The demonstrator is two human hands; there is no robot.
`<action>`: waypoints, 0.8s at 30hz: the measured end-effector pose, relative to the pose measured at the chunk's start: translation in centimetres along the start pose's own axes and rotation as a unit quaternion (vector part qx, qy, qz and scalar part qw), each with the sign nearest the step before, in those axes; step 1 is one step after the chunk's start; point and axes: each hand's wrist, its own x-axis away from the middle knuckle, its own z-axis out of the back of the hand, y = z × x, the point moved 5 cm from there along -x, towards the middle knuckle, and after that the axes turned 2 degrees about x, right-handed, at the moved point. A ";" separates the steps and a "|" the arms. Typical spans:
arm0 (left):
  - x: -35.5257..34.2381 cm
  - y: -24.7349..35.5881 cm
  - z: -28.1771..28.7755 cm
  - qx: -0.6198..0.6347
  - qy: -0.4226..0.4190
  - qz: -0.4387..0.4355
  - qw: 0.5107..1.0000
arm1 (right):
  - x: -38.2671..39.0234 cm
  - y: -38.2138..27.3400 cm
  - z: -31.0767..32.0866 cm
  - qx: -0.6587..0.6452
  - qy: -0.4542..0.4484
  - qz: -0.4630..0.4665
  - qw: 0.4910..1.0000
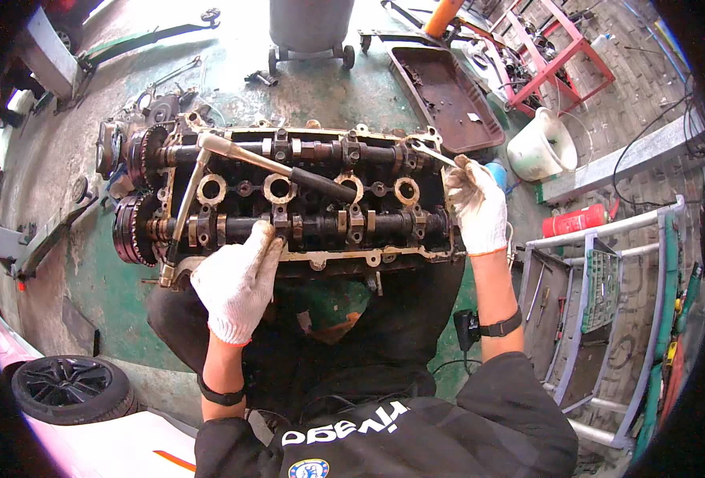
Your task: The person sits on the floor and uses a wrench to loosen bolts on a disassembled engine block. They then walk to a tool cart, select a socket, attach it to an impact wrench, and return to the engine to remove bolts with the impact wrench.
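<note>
A cylinder head (318, 256) with two dark camshafts lies in front of me, its toothed cam gears (135, 231) at the left. My left hand (237, 283), in a white knit glove, has its fingertips pressed together at a bearing cap of the nearer camshaft; anything between them is hidden. At the right end, my gloved right hand (477, 207) grips a wrench (432, 153), whose silver end reaches the farther camshaft's end. A ratchet (289, 170) with a black handle rests across the head, joined to a long extension (187, 209) pointing down at the left.
Beyond the head are a brown drip tray (456, 103), a white bucket (542, 147) and a wheeled grey drum (311, 32). A red fire extinguisher (577, 221) and a metal rack (599, 247) stand at the right. At the lower left lies a wheel (70, 386).
</note>
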 end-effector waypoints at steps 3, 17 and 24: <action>0.0 0.0 0.0 0.003 0.001 -0.003 1.000 | -0.4 0.0 -0.1 -0.012 -0.013 -0.026 1.000; 0.1 0.0 -0.1 0.008 0.006 -0.006 1.000 | -7.4 -1.5 -0.2 0.070 -0.013 -0.174 0.982; 0.0 0.1 0.0 0.004 0.011 -0.009 1.000 | -11.3 -1.8 -1.1 0.179 -0.053 -0.211 0.960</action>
